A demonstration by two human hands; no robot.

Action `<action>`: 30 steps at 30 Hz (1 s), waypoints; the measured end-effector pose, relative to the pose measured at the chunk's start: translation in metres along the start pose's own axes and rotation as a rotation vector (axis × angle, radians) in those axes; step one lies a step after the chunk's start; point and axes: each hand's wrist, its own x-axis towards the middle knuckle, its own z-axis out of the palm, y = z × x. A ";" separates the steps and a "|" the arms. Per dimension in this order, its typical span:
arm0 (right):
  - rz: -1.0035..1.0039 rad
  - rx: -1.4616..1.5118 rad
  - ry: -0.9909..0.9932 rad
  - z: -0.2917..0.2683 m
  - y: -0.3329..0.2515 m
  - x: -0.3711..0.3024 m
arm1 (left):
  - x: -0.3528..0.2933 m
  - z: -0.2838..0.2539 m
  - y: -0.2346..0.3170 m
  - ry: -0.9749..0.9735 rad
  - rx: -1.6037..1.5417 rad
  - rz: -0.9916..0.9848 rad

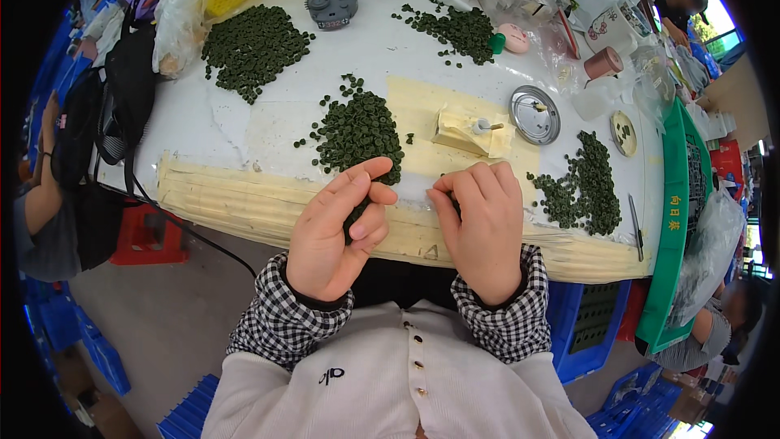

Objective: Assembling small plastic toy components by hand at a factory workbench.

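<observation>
My left hand [325, 240] is held palm up over the table's near edge, its fingers curled round several small dark green wheel-like pieces [353, 218]. To its right my right hand [486, 232] is closed, thumb and forefinger pressed together; something dark shows under the fingers, mostly hidden. Just beyond the left hand spreads a pile of small round dark green pieces [357, 132]. Past the right hand stands a small block wrapped in cream tape [463, 132] with a whitish peg on top. A round metal lid [535, 116] lies beside it.
More green pieces form piles at the back left [253, 49], back middle [463, 31] and right [597, 187]. A grey model tank turret [331, 4] stands at the back. A thin pen-like tool [635, 228] lies near a green crate [670, 219]. A black bag [126, 89] hangs left.
</observation>
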 end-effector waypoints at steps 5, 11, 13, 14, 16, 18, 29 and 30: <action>0.001 -0.080 -0.062 0.001 -0.001 0.001 | -0.002 -0.009 -0.003 -0.070 0.005 0.002; -0.010 -0.135 -0.111 0.004 -0.003 -0.001 | -0.004 -0.001 -0.004 -0.065 0.030 -0.029; -0.005 -0.122 -0.093 0.005 -0.004 0.000 | -0.004 0.004 -0.004 -0.025 0.050 -0.036; 0.001 -0.098 -0.072 0.004 -0.003 0.001 | -0.004 0.004 -0.004 -0.031 0.062 -0.042; 0.012 0.010 -0.024 0.000 -0.002 0.002 | -0.004 0.004 -0.006 -0.043 0.085 -0.055; 0.021 0.182 0.034 -0.008 -0.001 0.002 | -0.004 0.001 -0.008 -0.058 0.111 -0.052; 0.083 0.608 -0.096 -0.025 -0.003 -0.004 | -0.003 0.010 -0.015 -0.110 0.049 -0.153; 0.096 0.623 -0.095 -0.025 -0.003 -0.005 | -0.003 0.009 -0.015 -0.112 0.068 -0.146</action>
